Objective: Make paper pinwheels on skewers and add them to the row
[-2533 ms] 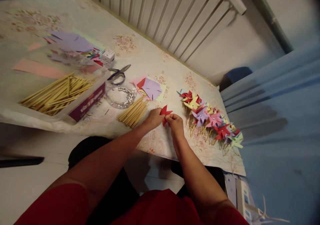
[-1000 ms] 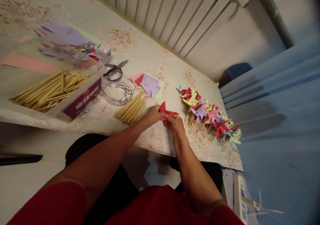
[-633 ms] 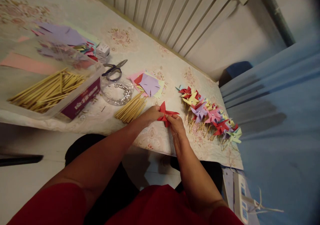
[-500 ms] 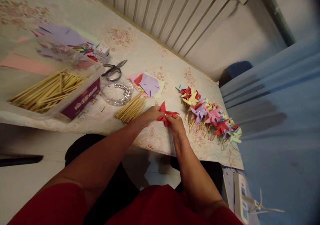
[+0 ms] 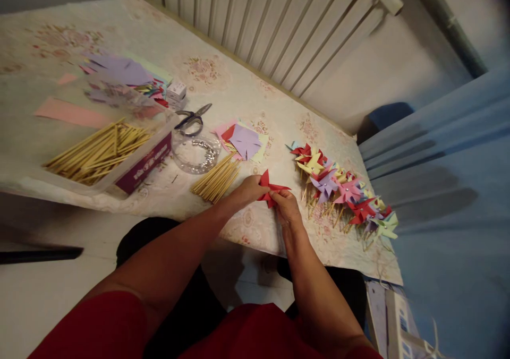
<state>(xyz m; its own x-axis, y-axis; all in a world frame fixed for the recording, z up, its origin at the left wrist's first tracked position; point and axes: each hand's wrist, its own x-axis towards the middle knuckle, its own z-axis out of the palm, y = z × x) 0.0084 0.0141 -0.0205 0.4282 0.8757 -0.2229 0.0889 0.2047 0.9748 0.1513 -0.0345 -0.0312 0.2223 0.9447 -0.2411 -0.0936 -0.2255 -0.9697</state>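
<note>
A red paper pinwheel [image 5: 266,179] is held between my two hands above the front part of the table. My left hand [image 5: 255,188] is closed on its left side. On the right, my right hand [image 5: 285,205] pinches it near the middle, with thumb and finger over the centre. Whether a stick is behind the pinwheel is hidden. To the left lies a bundle of thin wooden sticks [image 5: 215,180]. Behind that, a stack of cut paper pieces [image 5: 245,141] rests on the cloth. Several finished pinwheels [image 5: 348,190] on sticks lie in a row at the right.
A round clear dish [image 5: 195,154] of small shiny pieces sits beside scissors [image 5: 194,119]. A plastic box [image 5: 145,163] full of sticks stands at the left, with coloured paper [image 5: 117,69] and small boxes [image 5: 176,92] behind it. A radiator [image 5: 247,24] and blue curtain [image 5: 442,189] border the table.
The camera view has shifted, so everything appears slightly further right and lower. My right thumb and finger now cover the pinwheel's centre, where a bright pin head showed before.
</note>
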